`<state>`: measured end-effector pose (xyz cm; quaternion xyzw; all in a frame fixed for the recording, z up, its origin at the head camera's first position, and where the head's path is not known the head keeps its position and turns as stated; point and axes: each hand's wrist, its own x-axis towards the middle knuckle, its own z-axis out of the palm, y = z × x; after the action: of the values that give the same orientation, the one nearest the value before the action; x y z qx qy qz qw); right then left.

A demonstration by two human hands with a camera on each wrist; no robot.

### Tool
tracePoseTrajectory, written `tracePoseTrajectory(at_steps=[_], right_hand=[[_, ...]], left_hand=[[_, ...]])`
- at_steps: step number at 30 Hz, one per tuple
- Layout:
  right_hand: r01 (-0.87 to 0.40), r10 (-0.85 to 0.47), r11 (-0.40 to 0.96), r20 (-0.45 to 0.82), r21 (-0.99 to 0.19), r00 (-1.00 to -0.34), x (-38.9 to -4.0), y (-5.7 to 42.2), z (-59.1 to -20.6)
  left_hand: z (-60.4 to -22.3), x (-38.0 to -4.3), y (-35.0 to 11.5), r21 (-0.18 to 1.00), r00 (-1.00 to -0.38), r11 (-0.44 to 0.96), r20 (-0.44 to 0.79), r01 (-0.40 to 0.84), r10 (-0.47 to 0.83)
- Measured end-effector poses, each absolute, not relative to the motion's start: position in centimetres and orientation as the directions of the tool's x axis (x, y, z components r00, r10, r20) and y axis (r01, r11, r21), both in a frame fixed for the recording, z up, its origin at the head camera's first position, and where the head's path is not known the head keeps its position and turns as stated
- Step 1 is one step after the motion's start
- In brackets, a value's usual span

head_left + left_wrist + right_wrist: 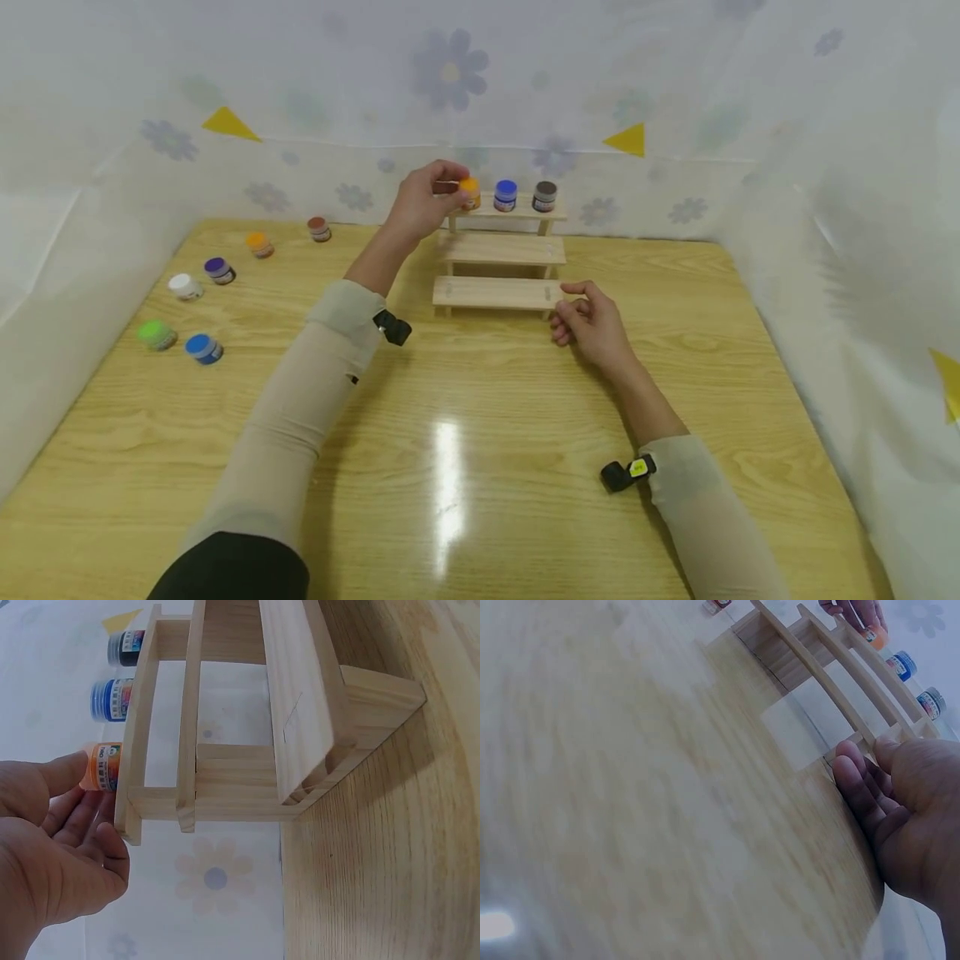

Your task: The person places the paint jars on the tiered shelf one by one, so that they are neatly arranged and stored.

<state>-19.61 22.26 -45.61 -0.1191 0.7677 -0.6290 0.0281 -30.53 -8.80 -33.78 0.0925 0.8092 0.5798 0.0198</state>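
Note:
A small three-tier wooden stand (pixel 495 292) is set at the far side of the table. At the left end of its top tier, my left hand (pixel 422 204) pinches an orange-lidded paint jar (pixel 470 195) between thumb and fingers. The left wrist view shows this orange jar (pixel 103 766) with its base at the tier's surface. Beside it on that tier stand a blue paint jar (pixel 506 197) and a black paint jar (pixel 545 198). My right hand (pixel 597 332) holds the right end of the lowest tier, fingers curled at the edge and thumb against it.
On the table's left lie several more upright paint jars: green (pixel 157 335), blue (pixel 204 349), white (pixel 185 287), purple (pixel 220 271), orange (pixel 259 245) and brown (pixel 318 229). A flowered white sheet (pixel 360 108) hangs behind the table and along its sides.

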Motion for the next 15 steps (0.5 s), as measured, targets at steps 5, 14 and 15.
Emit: tracePoseTrajectory(at_steps=[5, 14, 15], right_hand=[[-0.147, -0.217, 0.182, 0.106, -0.972, -0.970, -19.7, 22.5, -45.5], [-0.148, -0.212, 0.184, 0.108, -0.972, -0.971, -19.6, 23.1, -45.5], [-0.149, -0.213, 0.186, 0.108, -0.971, -0.971, -19.6, 23.2, -45.5]], left_hand=[[-34.0, -30.3, -8.8, 0.947, -0.982, 0.295, 0.081, 0.129, 0.170], [-34.9, -29.6, -9.1, 0.958, -0.977, 0.245, 0.102, 0.147, 0.187], [-35.0, -29.6, -9.2, 0.955, -0.975, 0.250, 0.113, 0.159, 0.190]])
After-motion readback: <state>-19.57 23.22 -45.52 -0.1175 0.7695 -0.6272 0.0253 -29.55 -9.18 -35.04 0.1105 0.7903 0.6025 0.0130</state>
